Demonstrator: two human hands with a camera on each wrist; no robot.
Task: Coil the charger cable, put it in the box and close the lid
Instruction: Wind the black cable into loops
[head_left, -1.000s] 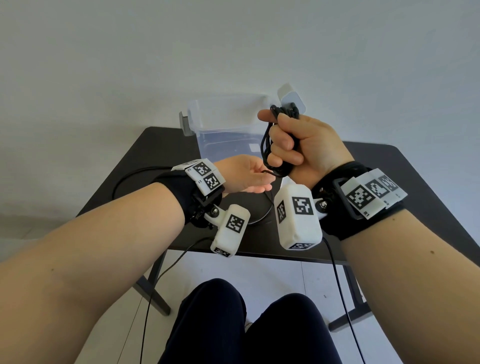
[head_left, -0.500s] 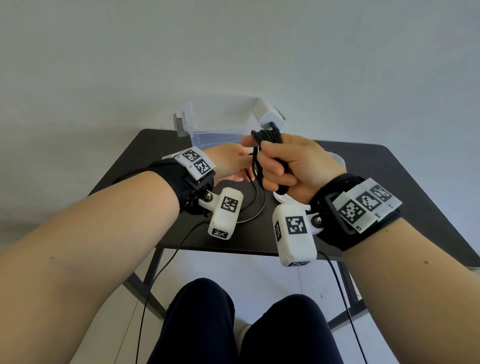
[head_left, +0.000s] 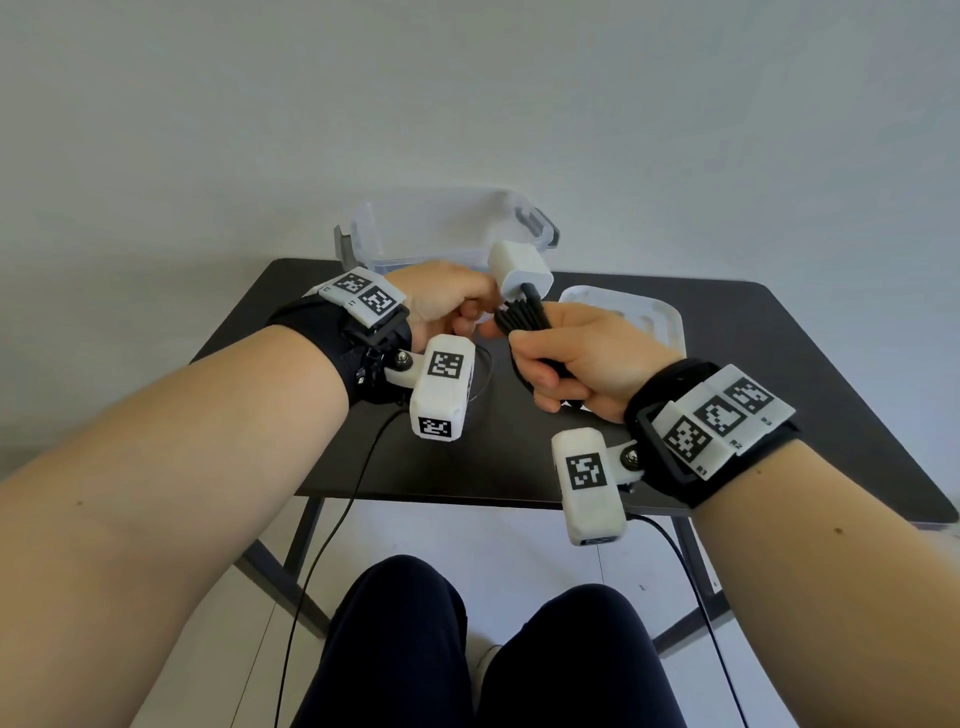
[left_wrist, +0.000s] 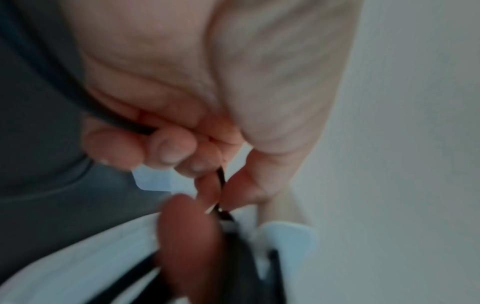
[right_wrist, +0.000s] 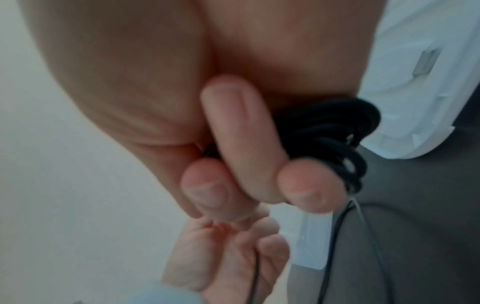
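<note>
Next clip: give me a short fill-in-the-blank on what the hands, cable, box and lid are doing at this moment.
1. The coiled black cable is gripped in the person's ____ hand.
2. The left hand pinches a loose strand of the ____.
3. The clear box at the table's far edge stands ____, nothing covering it.
4. The white lid lies flat on the black ____, beside the box.

Missing words: right; cable; open; table

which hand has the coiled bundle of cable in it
The right hand: its fingers wrap the black coil. The left hand only pinches a single loose strand.
</note>
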